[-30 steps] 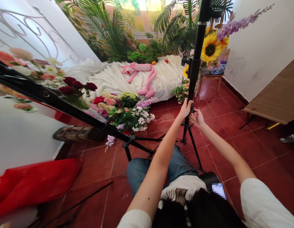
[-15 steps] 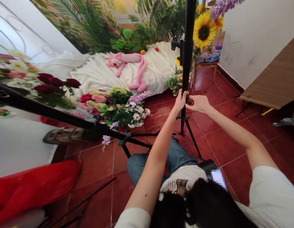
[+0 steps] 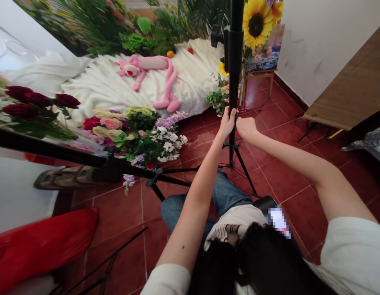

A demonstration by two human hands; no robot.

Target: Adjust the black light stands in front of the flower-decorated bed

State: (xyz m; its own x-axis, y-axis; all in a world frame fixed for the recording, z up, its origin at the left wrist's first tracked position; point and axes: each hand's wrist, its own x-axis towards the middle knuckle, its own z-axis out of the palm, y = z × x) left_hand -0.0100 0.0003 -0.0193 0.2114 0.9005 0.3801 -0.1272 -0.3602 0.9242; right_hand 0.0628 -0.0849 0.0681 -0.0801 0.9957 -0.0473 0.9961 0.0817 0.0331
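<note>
A black tripod stand (image 3: 235, 61) rises upright in front of me, its legs (image 3: 243, 164) spread on the floor. My left hand (image 3: 228, 123) is wrapped round its pole, low down and just above the legs. On the right side of the pole, my right hand (image 3: 246, 128) is closed at a small dark knob, mostly hidden by the fingers. Higher on the same pole sits another black clamp knob (image 3: 217, 36), which neither hand touches.
Another black stand (image 3: 85, 157) slants across the left. Behind lie artificial flowers (image 3: 140, 137) and a pink plush toy (image 3: 153, 63) on white cloth (image 3: 91, 78). Sunflowers (image 3: 255, 24) stand behind the pole. A brown board (image 3: 346, 78) leans at right; red fabric (image 3: 54, 241) lies lower left.
My right hand's fingers have curled in more tightly at the knob, which showed between them before. My left hand keeps its hold on the pole. The whole view has shifted slightly.
</note>
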